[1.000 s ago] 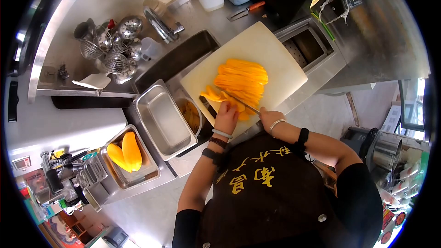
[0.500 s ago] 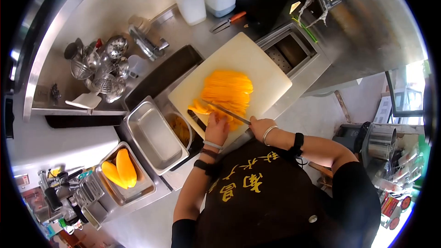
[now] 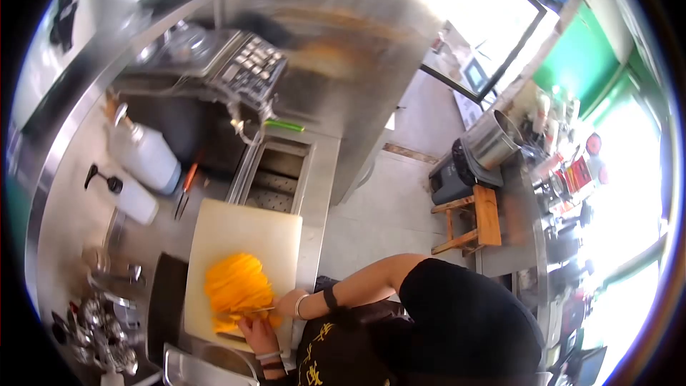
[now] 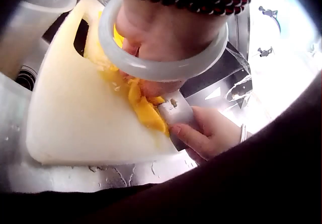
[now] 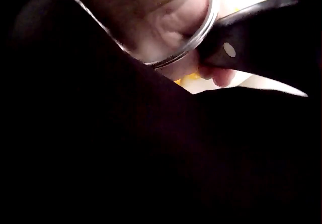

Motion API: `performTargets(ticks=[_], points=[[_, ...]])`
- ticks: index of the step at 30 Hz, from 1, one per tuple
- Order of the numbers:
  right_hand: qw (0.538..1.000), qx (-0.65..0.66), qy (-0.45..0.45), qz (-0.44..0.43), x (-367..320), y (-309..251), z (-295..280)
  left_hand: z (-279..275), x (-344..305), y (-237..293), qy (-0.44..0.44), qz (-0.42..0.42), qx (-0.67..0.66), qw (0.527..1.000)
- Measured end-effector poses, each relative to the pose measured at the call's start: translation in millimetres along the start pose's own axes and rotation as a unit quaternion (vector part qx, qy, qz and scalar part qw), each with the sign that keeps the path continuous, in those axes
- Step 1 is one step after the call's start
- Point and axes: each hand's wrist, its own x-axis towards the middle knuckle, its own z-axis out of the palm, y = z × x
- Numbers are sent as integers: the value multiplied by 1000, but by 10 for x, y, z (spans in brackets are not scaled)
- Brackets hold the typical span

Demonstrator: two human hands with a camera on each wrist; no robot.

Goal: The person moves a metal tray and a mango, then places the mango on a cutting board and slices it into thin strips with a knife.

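Observation:
A cleaver-like knife (image 4: 178,116) with a broad metal blade and a hole near its tip end is gripped by my right hand (image 3: 289,304). In the right wrist view its dark handle (image 5: 246,40) shows beside the palm. Curled fingers of my left hand (image 3: 259,332) hold mango pieces (image 4: 146,108) close beside the blade; the fingertips are mostly hidden behind the wrist and a pale bangle. A heap of thin mango slices (image 3: 239,282) lies on the white cutting board (image 3: 243,225), just past the blade.
Left of the board is a dark sink (image 3: 166,307), with a metal pan (image 3: 186,368) at the near end. Ladles and strainers (image 3: 100,336) crowd the far left. A two-pronged fork (image 3: 187,186) and a pump bottle (image 3: 125,196) stand behind. A wooden stool (image 3: 486,218) is at right.
The head view has swung to the right, so the tray of whole mangoes has left the picture. Both hands stay at the near end of the slices, the right one still gripping the knife.

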Motion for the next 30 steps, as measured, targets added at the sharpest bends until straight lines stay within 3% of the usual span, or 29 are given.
performTargets(ticks=[2,5,7,18,22,24,26,27,28,29,30], points=[[994,-84,10,-69,-19,14,-13,-93,3,54,-26,9,-2,1000],[993,-78,8,-88,-240,-37,-205,-202,-8,176,-44,44,-10,998],[994,-63,22,-82,-256,-37,-144,-218,-39,161,-76,52,-6,996],[997,-76,24,-24,-162,-4,104,-93,-49,84,-66,28,9,997],[996,-68,26,-51,-120,-29,165,-69,-58,71,-66,31,23,997],[999,34,37,3,13,-47,216,43,-10,-20,-54,41,36,997],[997,-16,57,-41,171,35,310,154,-61,-157,-16,-30,-104,994],[997,-32,6,-72,174,74,216,21,-2,0,-11,56,20,998],[990,-76,44,-106,322,162,371,202,-36,-188,-6,-91,-137,986],[988,-119,2,-94,326,209,367,64,22,-49,12,35,29,999],[990,-82,36,-107,-73,26,-19,56,31,-52,-3,17,66,998]])
